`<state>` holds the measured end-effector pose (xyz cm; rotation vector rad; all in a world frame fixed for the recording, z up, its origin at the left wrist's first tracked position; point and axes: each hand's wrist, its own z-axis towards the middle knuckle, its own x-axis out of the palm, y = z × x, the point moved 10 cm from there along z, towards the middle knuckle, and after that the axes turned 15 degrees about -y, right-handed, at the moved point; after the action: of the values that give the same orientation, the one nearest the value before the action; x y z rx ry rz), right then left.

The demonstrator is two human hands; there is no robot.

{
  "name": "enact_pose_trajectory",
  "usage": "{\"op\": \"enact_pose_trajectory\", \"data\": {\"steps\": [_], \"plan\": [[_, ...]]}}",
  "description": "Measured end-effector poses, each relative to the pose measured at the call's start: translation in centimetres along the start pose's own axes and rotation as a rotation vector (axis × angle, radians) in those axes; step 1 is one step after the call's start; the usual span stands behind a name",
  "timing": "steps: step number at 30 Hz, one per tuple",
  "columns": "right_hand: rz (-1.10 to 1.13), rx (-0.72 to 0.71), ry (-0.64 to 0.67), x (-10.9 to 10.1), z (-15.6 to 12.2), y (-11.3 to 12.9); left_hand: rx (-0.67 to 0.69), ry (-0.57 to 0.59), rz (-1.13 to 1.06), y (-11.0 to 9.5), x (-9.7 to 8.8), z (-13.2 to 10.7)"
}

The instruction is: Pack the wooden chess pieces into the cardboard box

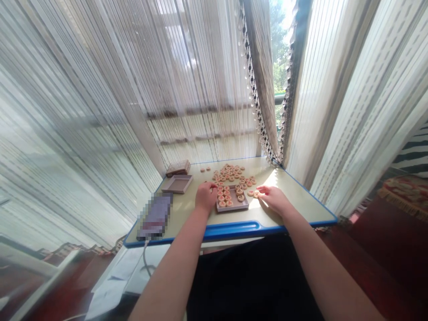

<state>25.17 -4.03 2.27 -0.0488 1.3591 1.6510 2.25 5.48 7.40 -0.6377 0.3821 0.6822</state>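
A shallow box (pixel 234 207) stands on the table in front of me, holding round wooden Chinese chess pieces. Red-marked pieces (pixel 228 203) fill its left side in two columns, and dark-marked ones (pixel 240 198) stand along its right. At the box's left wall is my left hand (pixel 206 196), fingers curled together; whatever they pinch is hidden. To the right of the box, the fingertips of my right hand (pixel 273 199) close on a chess piece (pixel 256 194). Another loose piece (pixel 250 193) lies between that one and the box.
Many loose pieces (pixel 230 171) are heaped behind the box. Back left are an empty shallow tray (pixel 179 184) and a brown folded stack (pixel 178 167). A blurred phone-like slab (pixel 155 216) with a cable lies front left. The table (pixel 297 205) has a blue rim; curtains hang behind.
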Motion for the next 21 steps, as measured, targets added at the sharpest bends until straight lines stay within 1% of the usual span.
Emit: {"op": "enact_pose_trajectory", "data": {"steps": [5, 10, 12, 15, 19, 21], "plan": [[-0.063, 0.007, -0.022, -0.3, 0.1, 0.0, -0.019, -0.002, 0.005, 0.2, 0.0, 0.1], [-0.073, 0.043, -0.120, -1.2, 0.7, -1.0, -0.021, 0.009, 0.017, 0.1, 0.0, 0.1], [-0.092, 0.070, -0.106, -1.2, 0.6, -1.2, -0.018, 0.007, 0.022, 0.2, 0.1, 0.2], [-0.112, 0.081, -0.046, -0.8, 0.2, -0.9, -0.014, 0.004, 0.022, 0.3, 0.2, 0.2], [-0.179, 0.015, -0.007, -0.3, -0.1, 0.0, -0.023, 0.009, 0.025, 0.5, 0.3, 0.1], [-0.165, 0.004, 0.014, -0.1, -0.2, 0.0, -0.026, 0.015, 0.026, 0.5, 0.3, 0.1]]}}
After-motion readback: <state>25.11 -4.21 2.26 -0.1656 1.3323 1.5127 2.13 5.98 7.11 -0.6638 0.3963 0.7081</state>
